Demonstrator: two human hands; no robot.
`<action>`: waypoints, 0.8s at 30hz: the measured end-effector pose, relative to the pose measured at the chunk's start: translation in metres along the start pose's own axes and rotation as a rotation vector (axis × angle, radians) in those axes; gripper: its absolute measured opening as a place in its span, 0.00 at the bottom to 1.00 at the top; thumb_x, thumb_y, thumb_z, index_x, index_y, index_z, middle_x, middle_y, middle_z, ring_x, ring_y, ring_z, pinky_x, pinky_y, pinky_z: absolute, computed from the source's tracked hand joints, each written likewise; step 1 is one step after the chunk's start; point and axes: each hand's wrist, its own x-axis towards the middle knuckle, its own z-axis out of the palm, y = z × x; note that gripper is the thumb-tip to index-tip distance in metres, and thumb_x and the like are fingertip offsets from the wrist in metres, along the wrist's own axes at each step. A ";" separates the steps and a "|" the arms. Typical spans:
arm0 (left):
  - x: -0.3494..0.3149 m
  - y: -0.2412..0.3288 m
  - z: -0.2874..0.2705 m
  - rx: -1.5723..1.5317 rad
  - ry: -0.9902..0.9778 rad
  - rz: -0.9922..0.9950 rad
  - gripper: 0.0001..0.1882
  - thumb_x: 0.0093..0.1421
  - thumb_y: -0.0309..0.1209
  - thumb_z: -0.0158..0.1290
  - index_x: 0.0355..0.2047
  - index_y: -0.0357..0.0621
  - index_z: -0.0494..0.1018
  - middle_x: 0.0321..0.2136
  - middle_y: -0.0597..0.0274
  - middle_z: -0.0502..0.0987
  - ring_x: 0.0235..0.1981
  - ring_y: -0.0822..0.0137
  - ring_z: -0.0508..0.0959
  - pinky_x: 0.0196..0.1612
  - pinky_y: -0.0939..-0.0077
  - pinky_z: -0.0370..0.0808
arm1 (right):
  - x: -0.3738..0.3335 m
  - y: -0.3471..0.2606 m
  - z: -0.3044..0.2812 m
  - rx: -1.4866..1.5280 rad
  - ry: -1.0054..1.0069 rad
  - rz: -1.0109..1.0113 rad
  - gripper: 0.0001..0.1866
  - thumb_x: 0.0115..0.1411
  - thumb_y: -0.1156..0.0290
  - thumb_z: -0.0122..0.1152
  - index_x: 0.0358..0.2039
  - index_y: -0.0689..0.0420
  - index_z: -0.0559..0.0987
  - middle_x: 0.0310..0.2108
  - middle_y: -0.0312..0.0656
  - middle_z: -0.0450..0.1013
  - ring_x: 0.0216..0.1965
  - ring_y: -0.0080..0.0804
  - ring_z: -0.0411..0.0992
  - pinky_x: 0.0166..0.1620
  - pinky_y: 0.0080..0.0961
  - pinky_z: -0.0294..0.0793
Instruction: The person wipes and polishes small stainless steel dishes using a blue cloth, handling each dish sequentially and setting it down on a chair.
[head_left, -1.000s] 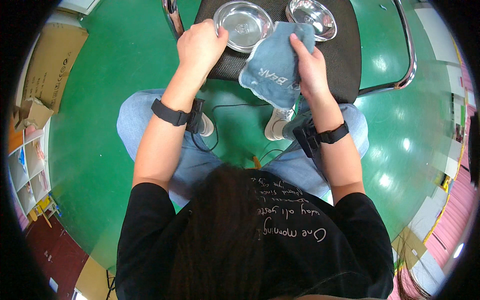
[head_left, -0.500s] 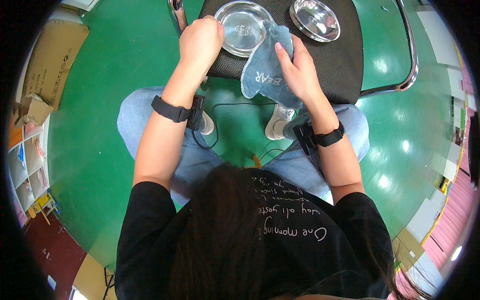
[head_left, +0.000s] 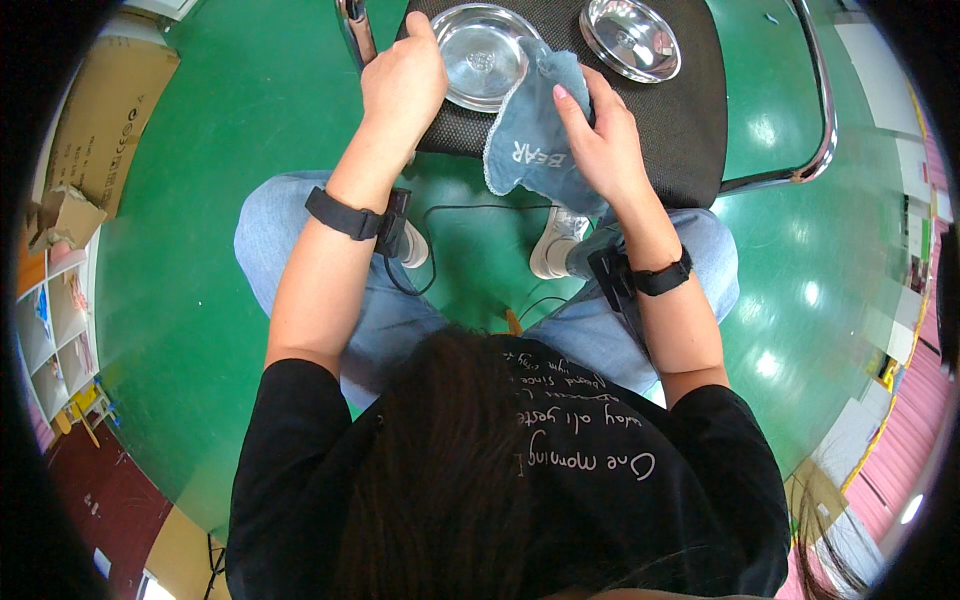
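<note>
A shiny round metal bowl (head_left: 481, 60) is at the front left of the black chair seat. My left hand (head_left: 403, 80) is closed at its left rim, with the thumb pointing away along the edge; the fingertips are hidden. My right hand (head_left: 603, 128) grips a blue-grey cloth (head_left: 525, 150) with light lettering and a pale edge. The cloth's upper part touches the bowl's right rim, and the rest hangs down past the seat's front edge. A second metal bowl (head_left: 630, 40) sits farther right on the seat, apart from both hands.
The black mesh chair seat (head_left: 680, 130) has a curved chrome armrest (head_left: 825, 120) on its right. A black cable (head_left: 490, 208) runs between my knees above the green floor (head_left: 180, 330). Cardboard (head_left: 110, 120) and white shelves (head_left: 65, 325) stand at the left.
My left thumb has gone from bent to stretched along the rim. The bowl has shifted slightly left. My right hand and the cloth have moved only a little.
</note>
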 end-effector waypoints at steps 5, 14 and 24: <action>0.001 -0.004 0.007 -0.004 0.089 0.013 0.12 0.58 0.30 0.47 0.39 0.36 0.64 0.25 0.42 0.77 0.28 0.46 0.79 0.31 0.55 0.76 | 0.000 0.003 0.001 0.003 0.022 -0.031 0.25 0.58 0.59 0.58 0.51 0.62 0.71 0.34 0.54 0.73 0.38 0.47 0.71 0.43 0.35 0.71; -0.001 0.012 -0.020 -0.133 0.121 0.030 0.17 0.60 0.29 0.47 0.48 0.37 0.64 0.40 0.43 0.75 0.38 0.51 0.78 0.36 0.59 0.76 | -0.003 -0.012 -0.010 -0.097 0.040 -0.162 0.23 0.49 0.65 0.65 0.46 0.57 0.75 0.34 0.48 0.73 0.36 0.40 0.72 0.41 0.31 0.71; 0.004 0.006 -0.015 -0.722 0.173 -0.067 0.21 0.62 0.24 0.44 0.56 0.39 0.55 0.28 0.45 0.75 0.30 0.53 0.77 0.37 0.65 0.73 | 0.001 -0.005 -0.012 0.038 0.042 -0.379 0.19 0.41 0.73 0.63 0.33 0.60 0.66 0.36 0.47 0.69 0.38 0.43 0.65 0.44 0.32 0.66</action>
